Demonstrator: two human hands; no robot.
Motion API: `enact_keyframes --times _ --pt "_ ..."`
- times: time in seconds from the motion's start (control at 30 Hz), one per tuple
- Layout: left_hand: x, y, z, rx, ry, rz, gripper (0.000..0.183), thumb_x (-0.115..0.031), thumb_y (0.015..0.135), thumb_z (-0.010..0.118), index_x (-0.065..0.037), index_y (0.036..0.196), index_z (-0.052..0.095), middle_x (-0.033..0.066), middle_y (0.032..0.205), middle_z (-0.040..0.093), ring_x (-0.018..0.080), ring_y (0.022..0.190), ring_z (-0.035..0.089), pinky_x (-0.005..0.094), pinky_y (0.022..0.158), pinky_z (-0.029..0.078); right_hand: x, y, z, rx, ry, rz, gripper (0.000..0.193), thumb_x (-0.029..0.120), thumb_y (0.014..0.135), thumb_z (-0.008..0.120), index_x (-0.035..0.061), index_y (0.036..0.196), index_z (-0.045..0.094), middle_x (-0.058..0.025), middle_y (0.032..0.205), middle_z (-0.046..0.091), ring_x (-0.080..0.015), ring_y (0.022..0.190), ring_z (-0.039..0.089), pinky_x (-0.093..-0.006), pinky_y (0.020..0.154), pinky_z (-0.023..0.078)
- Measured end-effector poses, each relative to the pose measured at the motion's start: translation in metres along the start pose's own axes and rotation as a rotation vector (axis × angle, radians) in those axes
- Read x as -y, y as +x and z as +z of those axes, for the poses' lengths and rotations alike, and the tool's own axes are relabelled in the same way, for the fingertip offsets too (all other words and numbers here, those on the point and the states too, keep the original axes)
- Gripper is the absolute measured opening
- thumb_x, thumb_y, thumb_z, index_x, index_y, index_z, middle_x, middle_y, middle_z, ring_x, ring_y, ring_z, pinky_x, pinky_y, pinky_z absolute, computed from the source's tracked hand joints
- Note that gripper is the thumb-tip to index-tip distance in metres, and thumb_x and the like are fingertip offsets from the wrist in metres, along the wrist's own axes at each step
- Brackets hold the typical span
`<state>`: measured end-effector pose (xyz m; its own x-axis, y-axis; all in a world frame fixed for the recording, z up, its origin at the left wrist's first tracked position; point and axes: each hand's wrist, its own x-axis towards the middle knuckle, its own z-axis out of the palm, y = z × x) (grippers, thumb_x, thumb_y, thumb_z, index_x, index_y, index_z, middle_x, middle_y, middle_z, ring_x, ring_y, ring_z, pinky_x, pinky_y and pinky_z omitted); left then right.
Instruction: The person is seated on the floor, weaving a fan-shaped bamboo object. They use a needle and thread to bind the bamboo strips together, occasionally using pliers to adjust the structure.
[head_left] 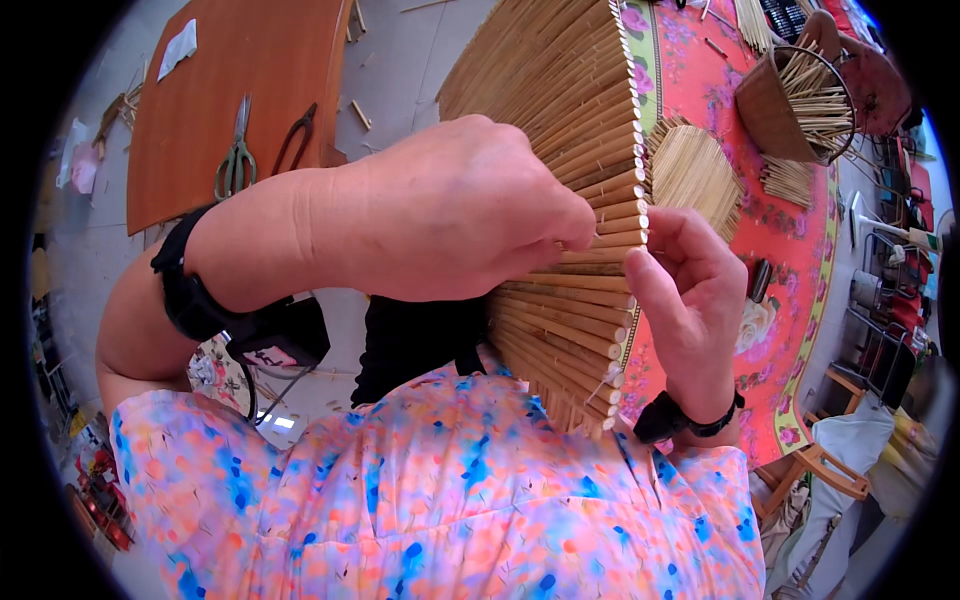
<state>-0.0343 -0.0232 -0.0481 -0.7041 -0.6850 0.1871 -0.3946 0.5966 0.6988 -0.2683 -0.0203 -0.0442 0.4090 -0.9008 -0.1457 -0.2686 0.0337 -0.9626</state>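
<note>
A mat of tan reed stalks (pixel 590 125), bound side by side, runs from the top centre down to my lap. Its pale cut stalk ends form the right edge. My left hand (pixel 500 215) is closed in a pinch above the mat, close to that edge; whatever is between the fingertips is too small to make out. At the cut ends, the thumb and fingers of my right hand (pixel 695 295) close on the mat's edge, the thumb against the stalk ends. Dark bands circle both wrists.
On the left, a brown wooden table (pixel 175 130) bears green-handled scissors (pixel 238 160), dark pliers (pixel 297 138) and a white tissue (pixel 179 48). A red floral cloth (pixel 700 90) at right carries a woven reed piece (pixel 693 175) and a tipped basket (pixel 775 110) of sticks.
</note>
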Motion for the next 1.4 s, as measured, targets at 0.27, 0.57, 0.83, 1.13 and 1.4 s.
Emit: enact_keyframes --times 0.27,0.57,0.83,1.13,1.4 --pt "0.003 -0.015 0.007 -0.058 -0.222 0.016 0.031 0.000 0.076 0.064 -0.006 0.107 0.065 0.0098 0.065 0.060 0.0308 0.057 0.060 0.0369 0.050 0.046 0.014 -0.005 0.013 -0.025 0.045 -0.022 0.024 -0.001 0.085 0.064 -0.0093 0.107 0.057 -0.0073 0.091 0.067 -0.0060 0.078 0.063 -0.0189 0.065 0.052" --pt "-0.006 -0.021 0.000 -0.027 -0.153 -0.047 0.024 -0.001 0.078 0.066 -0.004 0.102 0.064 0.0108 0.068 0.062 0.0286 0.058 0.061 0.0343 0.051 0.046 0.009 -0.007 0.015 0.009 0.013 -0.073 0.027 -0.002 0.084 0.062 -0.0100 0.109 0.056 -0.0080 0.090 0.066 -0.0088 0.078 0.065 -0.0207 0.067 0.053" --pt "-0.008 -0.026 0.003 -0.088 -0.264 -0.184 0.014 0.002 0.082 0.064 -0.004 0.095 0.066 0.0103 0.071 0.063 0.0244 0.058 0.061 0.0299 0.053 0.046 -0.048 -0.008 0.003 0.292 0.493 -0.230 0.067 0.004 0.081 0.069 -0.0060 0.140 0.038 -0.0109 0.116 0.052 -0.0168 0.103 0.057 -0.0296 0.089 0.049" --pt "-0.022 -0.012 -0.006 -0.065 -0.063 -0.315 0.018 0.006 0.080 0.063 -0.002 0.096 0.068 0.0092 0.072 0.064 0.0197 0.058 0.061 0.0269 0.053 0.044 -0.088 0.004 0.010 0.377 0.609 -0.328 0.087 0.029 0.080 0.079 -0.0033 0.146 0.033 -0.0084 0.121 0.041 -0.0170 0.111 0.046 -0.0316 0.096 0.044" --pt "-0.015 -0.004 0.005 -0.122 -0.046 -0.341 0.019 0.007 0.079 0.065 -0.003 0.094 0.068 0.0082 0.065 0.059 0.0196 0.054 0.057 0.0276 0.048 0.040 -0.096 0.012 0.019 0.221 0.632 -0.395 0.063 0.010 0.082 0.074 0.0030 0.139 0.049 -0.0065 0.111 0.049 -0.0108 0.089 0.050 -0.0222 0.079 0.048"
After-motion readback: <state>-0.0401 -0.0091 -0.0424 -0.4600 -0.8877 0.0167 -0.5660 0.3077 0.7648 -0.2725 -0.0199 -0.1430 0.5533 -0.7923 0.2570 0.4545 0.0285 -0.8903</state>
